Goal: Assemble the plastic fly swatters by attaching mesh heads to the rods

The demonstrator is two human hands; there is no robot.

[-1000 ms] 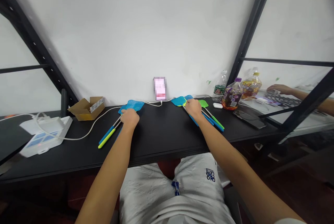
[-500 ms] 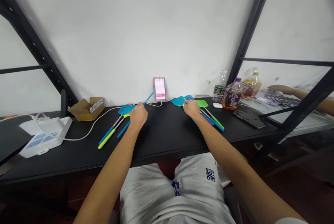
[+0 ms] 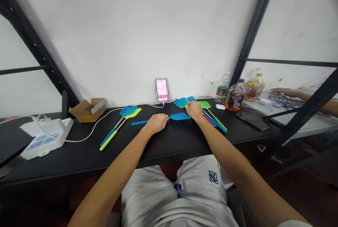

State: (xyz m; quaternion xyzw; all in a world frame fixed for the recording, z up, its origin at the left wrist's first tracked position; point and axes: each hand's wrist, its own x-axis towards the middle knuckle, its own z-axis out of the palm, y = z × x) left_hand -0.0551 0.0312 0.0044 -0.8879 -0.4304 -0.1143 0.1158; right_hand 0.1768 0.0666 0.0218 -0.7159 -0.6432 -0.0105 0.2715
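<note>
My left hand (image 3: 157,123) is closed round the shaft of a blue fly swatter (image 3: 180,116), which lies crosswise at mid-table with its head pointing right and its handle left. My right hand (image 3: 194,109) is curled over the right-hand group, closed on a fly swatter (image 3: 180,102) whose blue head pokes out to the left; the fingertips are hidden. Beside that hand are a green fly swatter (image 3: 204,104) and several blue, pink and green handles. To the left, a blue fly swatter (image 3: 129,110) overlaps a yellow-green fly swatter (image 3: 134,114).
A phone (image 3: 162,90) leans on the wall, its white cable (image 3: 87,137) running left to a power strip (image 3: 50,139). An opened cardboard box (image 3: 91,112) stands at left. At right are bottles (image 3: 236,94), a white case (image 3: 220,107) and a dark phone (image 3: 252,120).
My left hand has moved right and nearer to me. The blue fly swatter has turned from slanting up toward the phone to lying crosswise. My right hand stays in place.
</note>
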